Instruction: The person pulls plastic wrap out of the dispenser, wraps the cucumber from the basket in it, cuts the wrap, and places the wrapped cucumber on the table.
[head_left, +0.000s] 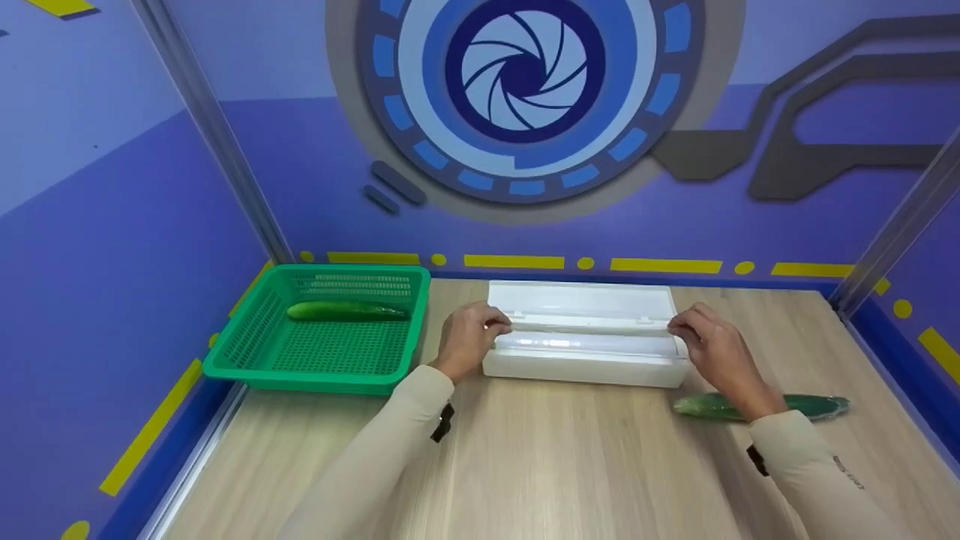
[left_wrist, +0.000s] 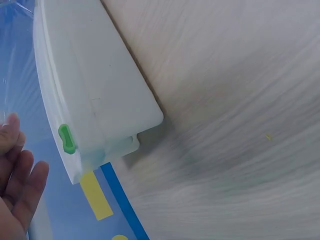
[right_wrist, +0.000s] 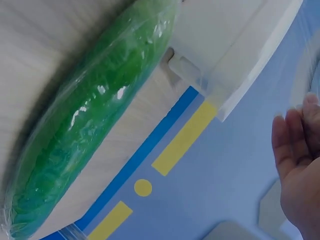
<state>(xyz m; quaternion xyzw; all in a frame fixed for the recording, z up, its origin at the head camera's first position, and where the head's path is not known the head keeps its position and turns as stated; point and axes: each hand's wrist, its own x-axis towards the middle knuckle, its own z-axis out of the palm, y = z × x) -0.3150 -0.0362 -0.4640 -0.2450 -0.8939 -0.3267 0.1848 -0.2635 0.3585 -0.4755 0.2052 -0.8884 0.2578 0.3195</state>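
A white cling film dispenser (head_left: 585, 369) lies across the middle of the wooden table with its lid (head_left: 581, 301) open, and the film roll (head_left: 585, 343) shows inside. My left hand (head_left: 472, 337) pinches the film at the roll's left end. My right hand (head_left: 709, 341) pinches it at the right end. In the left wrist view the dispenser's end (left_wrist: 95, 95) has a green tab (left_wrist: 66, 139), and my fingers (left_wrist: 20, 185) are beside it. A film-wrapped cucumber (head_left: 814, 406) lies just under my right forearm; the right wrist view shows this cucumber (right_wrist: 95, 125) close up.
A green plastic basket (head_left: 315, 379) stands at the left of the table with a bare cucumber (head_left: 346, 310) inside. Purple walls close the table in at the back and on both sides. Bare wood lies in front of the dispenser.
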